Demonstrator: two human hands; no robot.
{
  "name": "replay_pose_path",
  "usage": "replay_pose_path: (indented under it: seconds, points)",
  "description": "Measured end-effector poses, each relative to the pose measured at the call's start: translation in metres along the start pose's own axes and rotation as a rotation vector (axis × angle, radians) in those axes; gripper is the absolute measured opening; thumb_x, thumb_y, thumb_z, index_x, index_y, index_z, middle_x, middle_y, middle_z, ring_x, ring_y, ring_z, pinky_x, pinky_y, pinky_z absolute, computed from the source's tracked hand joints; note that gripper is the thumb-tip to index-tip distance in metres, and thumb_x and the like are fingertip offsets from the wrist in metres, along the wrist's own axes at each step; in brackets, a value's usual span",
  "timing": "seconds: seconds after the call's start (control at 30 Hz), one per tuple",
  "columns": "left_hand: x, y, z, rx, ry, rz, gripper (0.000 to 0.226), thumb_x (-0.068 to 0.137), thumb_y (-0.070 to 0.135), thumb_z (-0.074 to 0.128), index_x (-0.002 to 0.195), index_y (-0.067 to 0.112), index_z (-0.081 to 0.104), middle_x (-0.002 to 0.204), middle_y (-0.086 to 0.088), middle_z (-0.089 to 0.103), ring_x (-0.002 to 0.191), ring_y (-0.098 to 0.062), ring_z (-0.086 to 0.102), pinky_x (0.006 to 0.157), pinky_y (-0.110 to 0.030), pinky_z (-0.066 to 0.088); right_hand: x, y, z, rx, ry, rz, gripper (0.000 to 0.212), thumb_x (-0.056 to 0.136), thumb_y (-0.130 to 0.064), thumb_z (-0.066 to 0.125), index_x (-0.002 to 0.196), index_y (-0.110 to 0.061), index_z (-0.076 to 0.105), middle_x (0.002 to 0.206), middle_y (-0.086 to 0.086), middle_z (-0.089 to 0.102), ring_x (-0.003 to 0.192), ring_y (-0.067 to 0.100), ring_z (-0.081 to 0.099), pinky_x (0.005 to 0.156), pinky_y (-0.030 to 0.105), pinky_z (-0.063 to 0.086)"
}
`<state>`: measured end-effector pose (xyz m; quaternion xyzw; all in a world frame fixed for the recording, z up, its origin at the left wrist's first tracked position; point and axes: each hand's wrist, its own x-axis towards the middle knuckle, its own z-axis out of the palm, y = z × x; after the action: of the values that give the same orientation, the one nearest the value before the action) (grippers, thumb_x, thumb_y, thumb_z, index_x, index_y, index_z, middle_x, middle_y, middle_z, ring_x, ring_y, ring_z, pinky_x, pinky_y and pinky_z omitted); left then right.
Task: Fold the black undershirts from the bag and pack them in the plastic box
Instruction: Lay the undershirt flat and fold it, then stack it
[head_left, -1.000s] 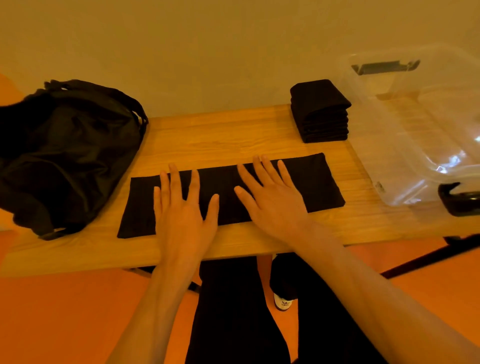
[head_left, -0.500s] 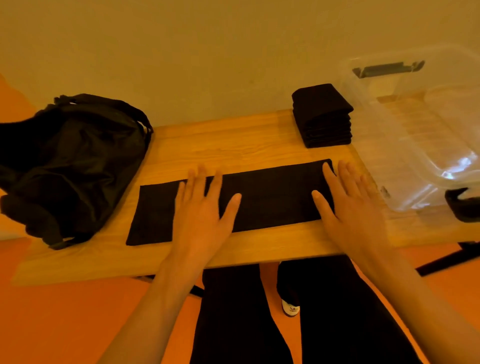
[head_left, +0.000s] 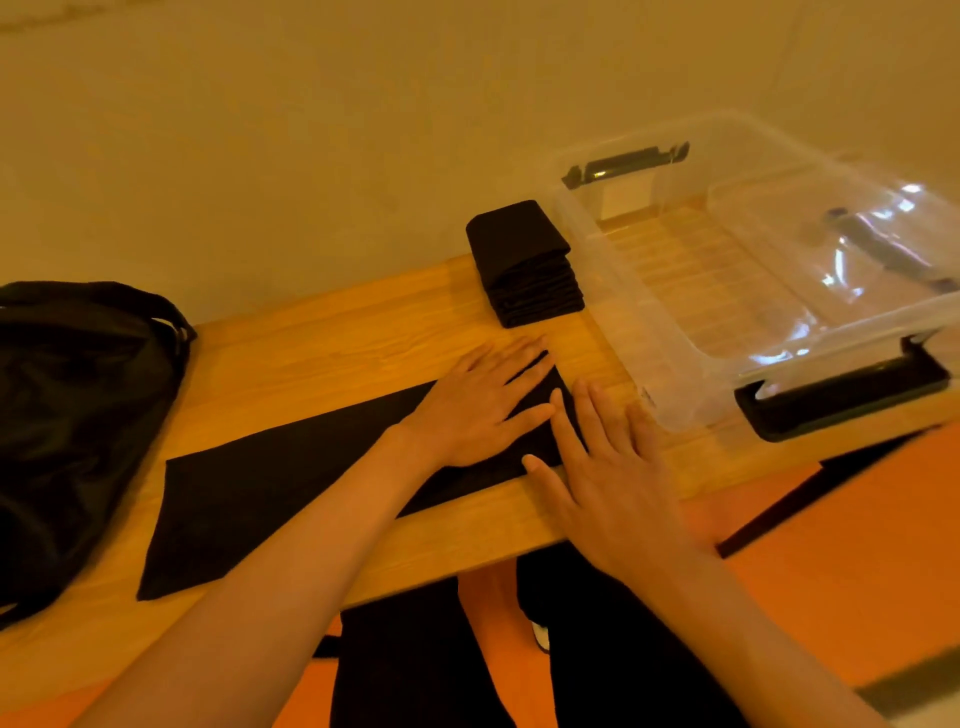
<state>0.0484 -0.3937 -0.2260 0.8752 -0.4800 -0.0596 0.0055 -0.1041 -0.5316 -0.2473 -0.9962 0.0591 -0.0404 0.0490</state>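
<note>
A black undershirt (head_left: 270, 483) lies folded into a long strip across the wooden table (head_left: 332, 343). My left hand (head_left: 483, 405) lies flat with straight fingers on the strip's right end. My right hand (head_left: 608, 462) lies flat beside it, fingers straight, at the strip's right edge and partly on bare wood. A stack of folded black undershirts (head_left: 524, 265) sits behind the hands. The clear plastic box (head_left: 623, 291) stands on the right with nothing black inside. The black bag (head_left: 72, 415) rests at the left.
A beige wall runs behind the table. The box has black latch handles (head_left: 841, 395) at its near and far ends. Below the table's front edge are my dark trousers (head_left: 426, 670) and an orange floor (head_left: 857, 545).
My left hand has slid right along the strip to its right end. My right hand stays at that end. The view has swung right and closer.
</note>
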Motion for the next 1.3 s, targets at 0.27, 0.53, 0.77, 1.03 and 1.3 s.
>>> replay_pose_path:
  seconds: [0.27,0.53,0.77,1.03,1.3]
  points:
    - [0.004,0.003,0.001,-0.047,0.015,-0.053,0.08,0.096,0.072,0.004,0.163,0.028,0.002,0.17,0.01,-0.005,0.154,-0.004,-0.011,0.127,-0.042,0.002,-0.003,0.0,-0.005,0.025,-0.062,0.002,0.083,0.102,-0.066,-0.001,0.157,-0.011,0.029,0.164,0.017,0.022,0.155,0.029,0.013,0.122,0.057,0.019]
    - [-0.043,0.013,-0.015,-0.053,0.204,-0.23,0.076,0.098,0.068,0.001,0.162,0.027,-0.007,0.168,0.005,-0.018,0.153,-0.01,-0.021,0.127,-0.04,-0.006,0.012,-0.008,-0.029,0.128,0.097,-0.096,0.071,0.102,-0.061,0.009,0.161,-0.024,0.014,0.167,0.015,0.008,0.156,0.025,-0.002,0.126,0.042,0.006]
    - [-0.175,-0.036,0.002,-0.093,0.118,-0.739,0.076,0.092,0.078,-0.004,0.156,0.039,-0.015,0.165,0.005,-0.027,0.151,-0.015,-0.027,0.125,-0.039,-0.011,0.068,-0.001,-0.02,0.042,-0.201,-0.17,0.078,0.089,-0.069,-0.008,0.157,-0.031,-0.017,0.167,0.006,-0.018,0.151,0.018,-0.025,0.124,0.038,-0.011]
    - [-0.242,-0.032,0.018,-0.082,0.289,-0.881,0.084,0.093,0.076,0.003,0.161,0.026,-0.001,0.169,-0.003,-0.015,0.154,-0.017,-0.021,0.127,-0.04,-0.001,0.071,-0.042,-0.039,-0.13,-0.044,-0.132,0.096,0.086,-0.071,-0.023,0.161,-0.017,0.001,0.167,0.02,0.004,0.155,0.034,-0.002,0.125,0.049,0.002]
    - [-0.255,0.023,0.041,-0.218,0.298,-0.984,0.09,0.097,0.075,0.003,0.16,0.011,-0.004,0.167,-0.011,-0.017,0.154,-0.02,-0.02,0.128,-0.043,0.001,0.125,-0.26,-0.019,0.016,-0.372,-0.961,0.058,0.107,-0.05,0.014,0.161,-0.03,0.003,0.168,-0.004,-0.009,0.153,0.013,-0.016,0.124,0.036,-0.011]
